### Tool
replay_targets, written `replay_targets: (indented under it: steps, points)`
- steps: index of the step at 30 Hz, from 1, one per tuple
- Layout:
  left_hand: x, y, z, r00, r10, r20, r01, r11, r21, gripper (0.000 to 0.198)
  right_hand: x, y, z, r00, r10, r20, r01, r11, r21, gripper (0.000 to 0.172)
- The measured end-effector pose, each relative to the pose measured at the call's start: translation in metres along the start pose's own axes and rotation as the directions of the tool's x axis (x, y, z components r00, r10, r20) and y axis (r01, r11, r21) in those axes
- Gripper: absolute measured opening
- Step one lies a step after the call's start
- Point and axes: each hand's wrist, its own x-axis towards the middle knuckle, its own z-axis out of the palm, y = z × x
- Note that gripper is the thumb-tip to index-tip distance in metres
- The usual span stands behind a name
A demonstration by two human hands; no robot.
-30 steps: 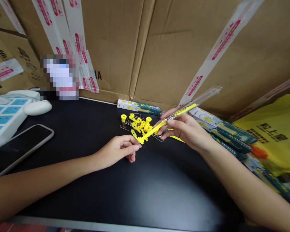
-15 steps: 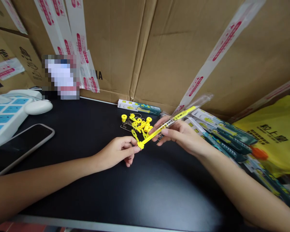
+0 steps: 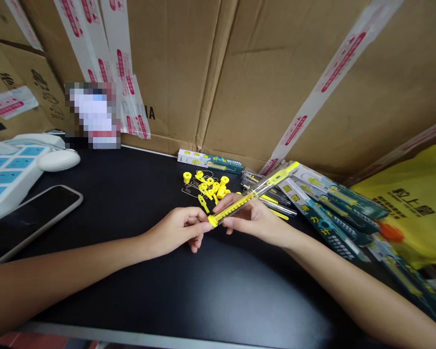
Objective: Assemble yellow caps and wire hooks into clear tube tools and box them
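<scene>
A tubular spring scale (image 3: pixel 252 195) slants up to the right between my hands, its clear tube around a yellow inner rod. My left hand (image 3: pixel 183 225) pinches the yellow cap at its lower end. Around the lower part of the tube, my right hand (image 3: pixel 252 218) is closed. Just beyond my fingers lies a pile of yellow plastic parts (image 3: pixel 223 181), with wire hooks and springs (image 3: pixel 189 190) among them. Several clear tubes (image 3: pixel 284 209), some with yellow pieces, rest on the table behind my right hand.
A printed box (image 3: pixel 210 161) lies at the back against the cardboard (image 3: pixel 167 72). More packaged spring scales (image 3: pixel 330 194) are heaped at right, beside a yellow bag (image 3: pixel 410 203). On the left are a phone (image 3: pixel 32 220) and a power strip (image 3: pixel 18 165). The black table (image 3: pixel 160 295) has a pale front edge.
My right hand has slid the clear tube down over the yellow rod, so it now reaches the cap. My left hand has stayed nearly still, holding the cap.
</scene>
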Motion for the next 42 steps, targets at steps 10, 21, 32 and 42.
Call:
replay_targets:
  steps: [10,21,32,42]
  points:
    - [0.001,-0.004,-0.002,1.000,0.006,0.006,-0.006,1.000,0.030,0.027,0.002,0.008,0.006,1.000,0.028,-0.004,-0.027,0.993,0.115,0.019]
    - [0.006,-0.002,-0.011,0.988,-0.031,0.150,0.042,0.997,-0.070,0.040,0.005,0.017,0.009,0.997,0.068,-0.027,-0.060,0.975,0.213,0.025]
    - [-0.003,0.001,0.001,0.957,-0.192,0.218,0.266,0.880,-0.393,0.031,0.002,0.011,0.012,0.999,0.040,-0.035,-0.030,0.969,0.246,0.023]
    - [-0.001,-0.002,0.001,0.965,-0.179,0.191,0.251,0.841,-0.479,0.033,0.003,0.016,0.017,0.996,0.003,-0.085,0.022,0.957,0.290,0.022]
